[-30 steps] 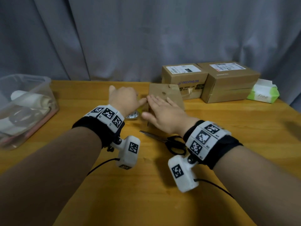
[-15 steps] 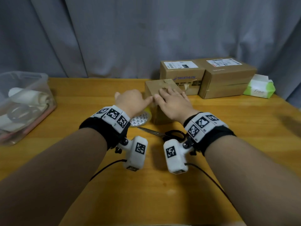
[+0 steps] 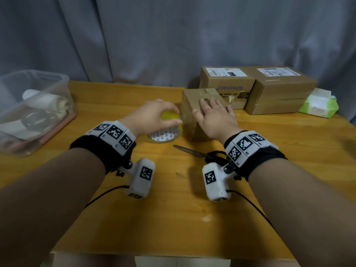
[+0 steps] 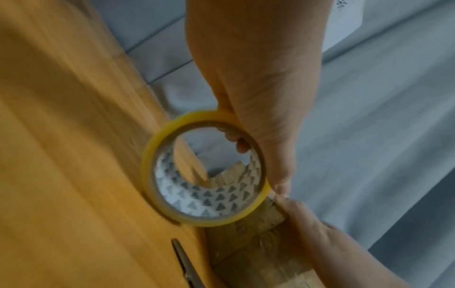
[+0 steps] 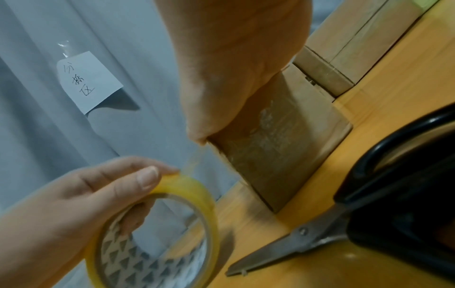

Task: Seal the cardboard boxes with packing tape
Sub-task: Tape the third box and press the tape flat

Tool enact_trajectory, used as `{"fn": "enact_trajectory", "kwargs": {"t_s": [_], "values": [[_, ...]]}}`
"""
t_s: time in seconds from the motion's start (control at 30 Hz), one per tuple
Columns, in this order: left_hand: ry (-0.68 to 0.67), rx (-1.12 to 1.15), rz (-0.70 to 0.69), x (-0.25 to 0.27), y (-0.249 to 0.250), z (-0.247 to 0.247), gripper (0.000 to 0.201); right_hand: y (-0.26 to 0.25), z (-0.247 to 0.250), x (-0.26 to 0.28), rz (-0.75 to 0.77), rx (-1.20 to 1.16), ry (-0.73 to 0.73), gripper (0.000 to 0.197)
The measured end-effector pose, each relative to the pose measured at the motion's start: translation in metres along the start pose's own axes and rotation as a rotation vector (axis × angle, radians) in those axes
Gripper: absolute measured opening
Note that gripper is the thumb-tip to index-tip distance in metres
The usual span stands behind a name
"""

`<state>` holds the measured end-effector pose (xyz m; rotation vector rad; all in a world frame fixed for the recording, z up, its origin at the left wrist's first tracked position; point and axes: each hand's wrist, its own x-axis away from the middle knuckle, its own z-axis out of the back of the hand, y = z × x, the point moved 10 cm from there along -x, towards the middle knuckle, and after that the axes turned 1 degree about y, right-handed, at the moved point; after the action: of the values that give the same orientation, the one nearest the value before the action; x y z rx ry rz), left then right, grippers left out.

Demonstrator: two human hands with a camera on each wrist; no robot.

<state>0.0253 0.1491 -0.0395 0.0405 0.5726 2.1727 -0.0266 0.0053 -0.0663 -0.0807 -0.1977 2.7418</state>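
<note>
The left hand (image 3: 152, 116) curls round the yellow tape roll (image 3: 169, 124), just left of the small cardboard box (image 3: 194, 120) on the bench (image 3: 173, 209). The right hand (image 3: 215, 118) lies flat on the box top, fingers straight, seemingly pressing a thin tape strand (image 5: 195, 159) at its edge.

A makeshift packing station, apparently set up for recorded demonstrations, in an otherwise unidentifiable room. A wooden table (image 3: 173, 218) stands against a grey curtain (image 3: 173, 35) that closes off the whole background; a handwritten paper note (image 5: 90, 81) is fixed to the cloth. At 1 o'clock sit two shipping cartons (image 3: 256, 89) bearing printed address labels, one marked DECATHLON. At 2 o'clock lies a green tissue pack (image 3: 318, 105); at 10 o'clock, a clear plastic bin (image 3: 34, 110) of supplies. Both wrists carry marker-tagged bands (image 3: 115, 134) with small cabled cameras.
</note>
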Motion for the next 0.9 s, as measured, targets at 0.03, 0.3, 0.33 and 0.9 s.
{"fn": "enact_trajectory", "kwargs": {"t_s": [0.03,0.3,0.33,0.9], "values": [[-0.038,-0.070,0.026,-0.001,-0.001,-0.003,0.043,0.000,0.000,0.000,0.001,0.001,-0.001,0.061],[-0.124,-0.438,0.004,-0.010,0.021,-0.022,0.048,-0.007,0.000,-0.001,-0.042,0.076,0.006,0.076],[-0.120,-0.454,0.003,-0.011,0.021,-0.024,0.049,-0.008,-0.001,-0.001,-0.053,0.103,0.011,0.079],[-0.019,-0.144,-0.045,-0.009,0.021,-0.018,0.041,-0.014,-0.006,-0.004,-0.010,0.095,0.127,0.077]]}}
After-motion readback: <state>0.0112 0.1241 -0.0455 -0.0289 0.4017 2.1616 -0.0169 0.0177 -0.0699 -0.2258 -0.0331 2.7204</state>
